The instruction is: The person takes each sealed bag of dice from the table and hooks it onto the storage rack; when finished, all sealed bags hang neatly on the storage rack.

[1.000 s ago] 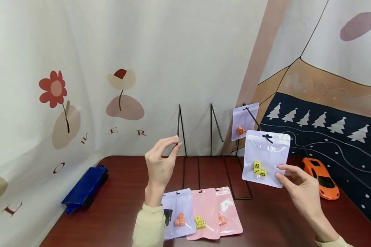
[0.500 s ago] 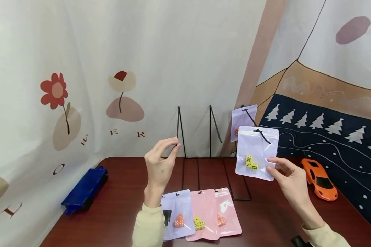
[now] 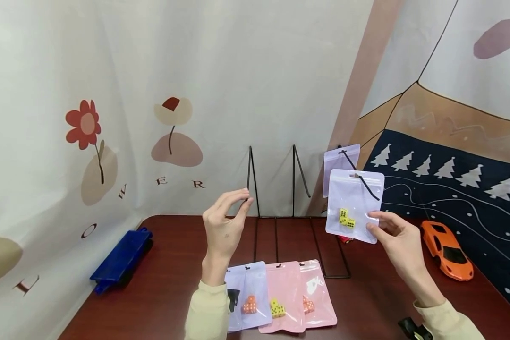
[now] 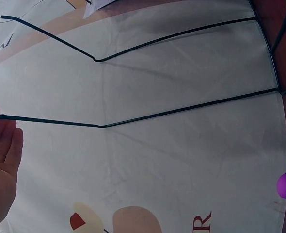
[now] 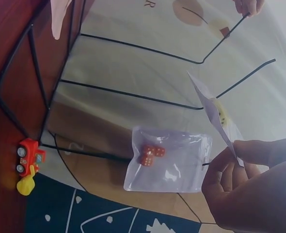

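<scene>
The fingers of the right hand are clamped on the right edge of an upright pale purple bag containing yellow dice. The right hook of a wire rack crosses its top at the slot, free end in front; farther back on that hook hangs another purple bag. The left hand pinches the tip of the left hook. On the dark red surface, two flat purple bags and two pink bags lie overlapping, between a blue toy and an orange car.
</scene>
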Demonstrator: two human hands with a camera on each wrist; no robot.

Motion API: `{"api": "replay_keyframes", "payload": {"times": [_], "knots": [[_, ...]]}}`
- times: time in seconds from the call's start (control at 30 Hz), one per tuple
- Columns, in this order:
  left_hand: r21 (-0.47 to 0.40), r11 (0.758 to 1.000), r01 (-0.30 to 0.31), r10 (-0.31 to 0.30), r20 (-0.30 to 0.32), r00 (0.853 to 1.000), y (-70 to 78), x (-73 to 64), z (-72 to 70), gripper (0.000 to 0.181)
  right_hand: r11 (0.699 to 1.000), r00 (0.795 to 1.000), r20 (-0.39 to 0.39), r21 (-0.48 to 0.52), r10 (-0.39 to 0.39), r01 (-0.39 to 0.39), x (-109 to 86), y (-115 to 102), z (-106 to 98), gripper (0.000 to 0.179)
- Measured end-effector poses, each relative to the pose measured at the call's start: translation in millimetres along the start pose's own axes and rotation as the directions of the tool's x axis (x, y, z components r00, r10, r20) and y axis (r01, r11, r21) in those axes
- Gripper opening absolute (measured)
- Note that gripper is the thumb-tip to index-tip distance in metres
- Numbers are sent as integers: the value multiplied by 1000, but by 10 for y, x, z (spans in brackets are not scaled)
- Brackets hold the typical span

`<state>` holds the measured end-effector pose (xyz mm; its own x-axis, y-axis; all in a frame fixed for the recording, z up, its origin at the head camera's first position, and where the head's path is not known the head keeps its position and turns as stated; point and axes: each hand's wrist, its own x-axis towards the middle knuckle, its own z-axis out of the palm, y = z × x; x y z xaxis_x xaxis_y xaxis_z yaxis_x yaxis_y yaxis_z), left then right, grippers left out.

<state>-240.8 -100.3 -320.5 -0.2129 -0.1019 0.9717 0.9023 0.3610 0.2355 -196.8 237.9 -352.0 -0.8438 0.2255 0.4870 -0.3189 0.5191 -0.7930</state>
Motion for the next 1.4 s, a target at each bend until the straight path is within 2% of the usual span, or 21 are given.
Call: {"api": "replay_keyframes", "payload": {"times": [0.43,0.8,1.13,1.4], "knots": [[22,1000,1,-1,-3,1000,13,-29,-30,18,998,999,3,44,-36,36,117,-1,39,24],[26,1000,1,-1,1,1000,20,-14,-27,20,998,1000,-13,66,-5,6,212,-14,67,26],[19,1000,4,-4,4,1000,17,-2,-6,20,992,999,-24,125,34,-31,295,-4,103,28],[5,1000,3,-3,8,1000,9,8,7,18,991,999,-36,130,36,-31,354,0,116,26]]}}
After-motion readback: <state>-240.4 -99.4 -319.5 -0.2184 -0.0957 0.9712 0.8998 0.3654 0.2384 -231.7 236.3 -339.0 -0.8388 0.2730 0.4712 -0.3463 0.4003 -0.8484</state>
